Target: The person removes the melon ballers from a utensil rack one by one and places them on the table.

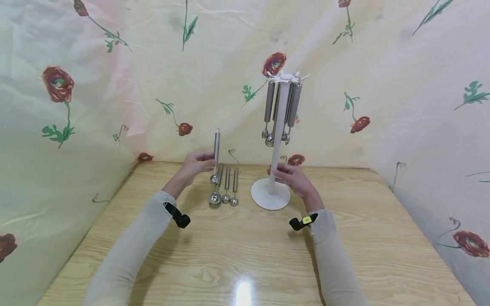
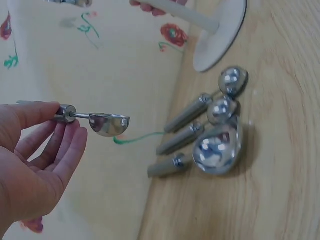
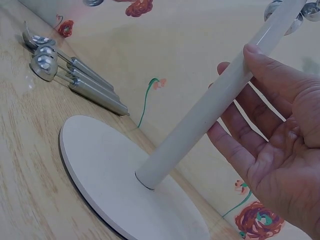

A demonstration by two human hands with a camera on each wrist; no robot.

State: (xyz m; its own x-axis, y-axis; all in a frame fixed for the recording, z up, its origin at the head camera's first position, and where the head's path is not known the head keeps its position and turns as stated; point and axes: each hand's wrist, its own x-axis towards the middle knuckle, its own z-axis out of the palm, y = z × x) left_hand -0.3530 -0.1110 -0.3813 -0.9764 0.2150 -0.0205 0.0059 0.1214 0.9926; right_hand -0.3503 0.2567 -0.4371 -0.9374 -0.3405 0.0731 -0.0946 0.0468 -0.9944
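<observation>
So the left hand (image 1: 197, 165) has thumb and fingers pinched on a metal scoop (image 1: 216, 146), low on the handle near the neck. Long axis is close to upright: little hook at the top, bowl hanging below the fingers. Right hand (image 1: 292, 176) is wrapped around the lower pole of the white stand (image 1: 280, 123), thumb on one side and fingers behind, just above the round base (image 1: 262, 199).

The relation that matters imo: the stand is off to the right of the held scoop, well apart, and the hooked rack (image 1: 286, 77) up top sits higher than the scoop's own hook. Left hand is nearer the scoop, right hand nearer the stand, arms uncrossed.

Next out, three more scoops (image 1: 227, 178) lie on the table (image 1: 229, 242) between the left hand and the base, bowls toward the person, handles toward the back edge. They're low, so between the held scoop and the pole it's just air with the flowered backdrop (image 1: 214, 93) behind. That cloth hangs right at the back edge, so not much depth there; way more room toward the person. Other scoops (image 1: 296, 102) hang around the rack, and I can't tell which hooks are free.
</observation>
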